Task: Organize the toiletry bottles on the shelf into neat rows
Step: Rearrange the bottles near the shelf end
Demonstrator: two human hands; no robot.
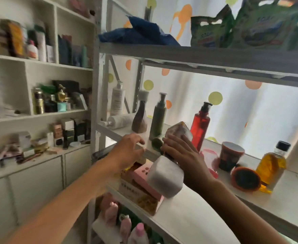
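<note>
The red bottle [200, 125] is clear, glossy plastic, and the amber bottle [272, 166] on the right is glossy too, perhaps glass. The green bottle [157, 118] looks matt. The shelf [188, 205] is smooth and white. Far up lies blue cloth [137, 33], beside shiny green bags [246, 27].

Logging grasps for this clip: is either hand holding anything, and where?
Right hand grips the tilted, square-capped bottle around its middle; left hand holds nothing.
</note>
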